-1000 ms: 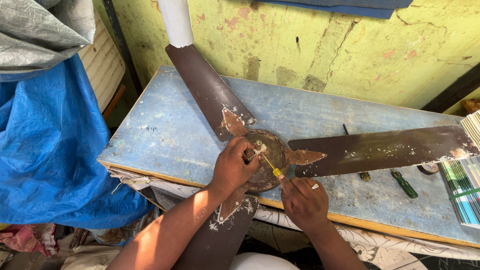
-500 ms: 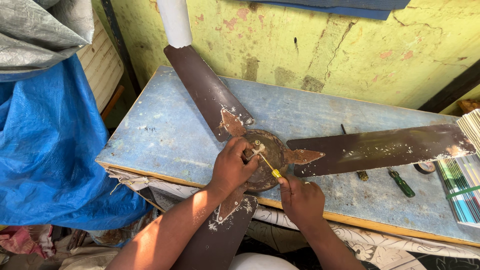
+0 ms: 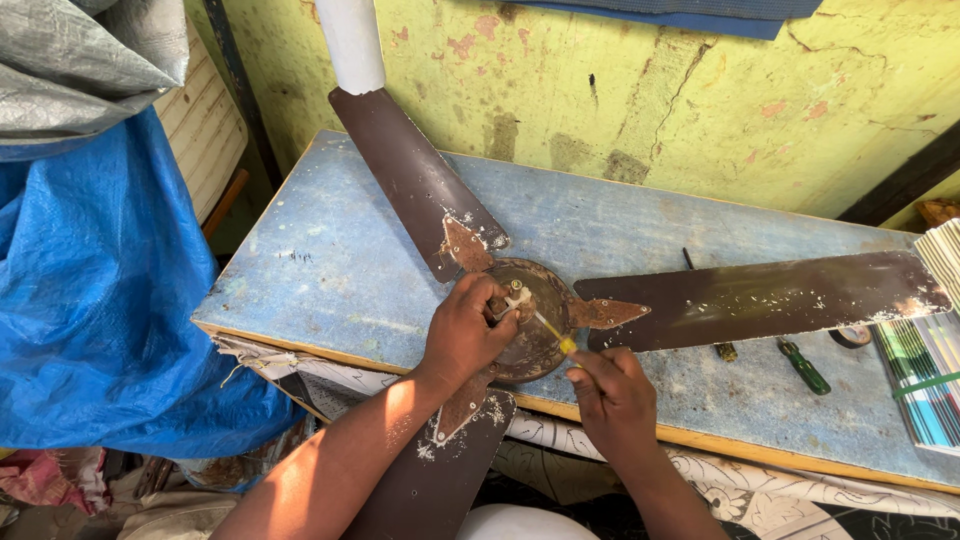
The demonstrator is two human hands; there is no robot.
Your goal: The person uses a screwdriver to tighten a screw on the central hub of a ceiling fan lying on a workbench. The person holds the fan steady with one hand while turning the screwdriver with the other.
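Ceiling fan [image 3: 530, 320] flat on blue table [image 3: 330, 270], all three brown blades attached. Left hand [image 3: 462, 335] clamped over hub. Right hand [image 3: 612, 395] pinching yellow-handled screwdriver [image 3: 545, 325], tip at hub centre. Disassembly apparently early. Green screwdriver [image 3: 805, 368] idle, right.

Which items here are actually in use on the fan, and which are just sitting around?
In use:
ceiling fan hub, steadied by the left hand
yellow-handled screwdriver, held in the right hand
brown fan blades

Lying about:
green-handled screwdriver
blue tarpaulin
striped stack at the bench's right end
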